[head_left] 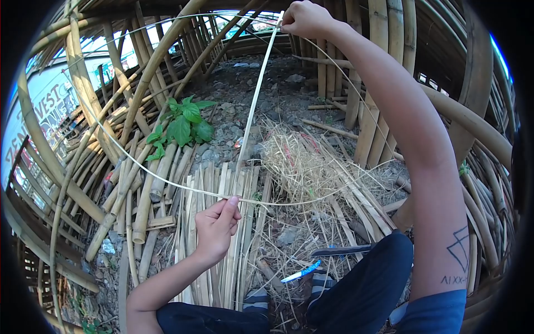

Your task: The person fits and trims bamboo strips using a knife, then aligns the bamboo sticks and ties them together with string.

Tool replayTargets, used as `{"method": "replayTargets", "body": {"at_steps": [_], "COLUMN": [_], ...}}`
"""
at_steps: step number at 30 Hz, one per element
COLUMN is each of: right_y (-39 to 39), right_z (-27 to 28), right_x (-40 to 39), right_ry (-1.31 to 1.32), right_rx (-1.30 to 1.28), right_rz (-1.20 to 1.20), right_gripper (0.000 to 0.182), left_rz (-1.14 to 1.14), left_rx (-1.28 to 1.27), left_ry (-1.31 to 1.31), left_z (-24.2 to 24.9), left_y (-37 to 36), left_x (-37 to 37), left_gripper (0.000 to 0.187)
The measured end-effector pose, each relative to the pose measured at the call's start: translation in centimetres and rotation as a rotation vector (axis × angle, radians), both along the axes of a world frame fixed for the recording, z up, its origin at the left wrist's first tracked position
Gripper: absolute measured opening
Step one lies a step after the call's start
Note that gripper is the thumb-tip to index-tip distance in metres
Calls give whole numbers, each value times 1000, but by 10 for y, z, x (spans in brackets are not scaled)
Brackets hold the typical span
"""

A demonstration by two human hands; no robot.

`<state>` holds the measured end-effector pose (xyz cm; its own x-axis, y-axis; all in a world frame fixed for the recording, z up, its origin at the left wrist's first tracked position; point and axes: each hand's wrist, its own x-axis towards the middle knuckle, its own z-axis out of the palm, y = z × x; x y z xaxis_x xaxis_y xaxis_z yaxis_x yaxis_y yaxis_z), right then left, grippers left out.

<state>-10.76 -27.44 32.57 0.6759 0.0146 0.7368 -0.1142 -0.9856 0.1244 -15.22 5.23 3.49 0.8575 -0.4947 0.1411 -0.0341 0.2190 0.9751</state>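
Note:
Up high, my right hand point(308, 21) pinches the upper end of a pale straight bamboo strip point(260, 83), where a thin bent strip crosses it. The straight strip slants down toward my left hand point(216, 228). There, thumb and fingers are closed on the thin bent bamboo strip point(167, 181), which sweeps out to both sides in a wide curve and arches back up to my right hand. Whether the straight strip's lower end is also in my left fingers is hard to see. Below my left hand lie split bamboo slats point(192, 222).
A heap of bamboo shavings point(292, 161) lies ahead. Between my feet is a slim blue-and-white object point(300, 271), near a long dark flat object point(340, 251). Bamboo poles point(381, 72) stand at right; a leafy plant point(186, 119) and cut bamboo lengths point(150, 200) are at left.

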Motion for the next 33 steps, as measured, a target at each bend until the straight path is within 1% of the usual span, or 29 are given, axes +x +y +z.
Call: {"method": "replayTargets", "body": {"at_steps": [4, 6, 10, 12, 13, 14, 16, 18, 20, 22, 24, 28, 30, 31, 33], "right_y": [-1, -3, -9, -15, -18, -22, -16, -12, -10, -12, -8, -16, -19, -22, -25], "right_z": [0, 2, -8, -21, -26, -34, -58, -88, -119, -156, -191, -268, -304, -314, -328], "right_x": [0, -3, -6, 2, -2, -7, -27, -47, -70, -85, -103, -124, -133, -136, -141], "right_ry": [8, 71, 38, -218, -248, -251, -299, -326, -290, -308, -266, -180, -36, -32, 323], "right_rx": [44, 1, -29, -59, -39, -37, 140, 229, 400, 471, 579, 524, 579, 588, 516], "right_rz": [57, 40, 74, 94, 72, 76, 101, 155, 202, 238, 226, 235, 132, 137, 111], "right_gripper": [24, 29, 34, 31, 35, 35, 29, 24, 20, 17, 15, 11, 12, 12, 13], "left_rz": [18, 15, 31, 31, 67, 102, 111, 131, 133, 168, 164, 191, 218, 237, 252], "left_rx": [-7, -22, -60, -74, -76, -80, -77, -104, -95, -123, -124, -132, -143, -141, -123], "left_ry": [8, 16, 14, 6, 5, 6, -2, 9, 34, 58, 52, 65, 70, 55, 48], "left_z": [-1, 0, 6, 8, 11, 13, 15, 16, 13, 9, 2, -7, -11, -16, -21], "left_y": [0, -1, 1, 3, 3, 4, 7, 10, 15, 16, 17, 14, 10, 8, 5], "left_x": [2, 5, 16, 28, 33, 38, 48, 57, 69, 77, 87, 96, 97, 100, 104], "left_gripper": [37, 37, 37, 36, 36, 36, 35, 36, 36, 36, 34, 31, 31, 31, 30]}}
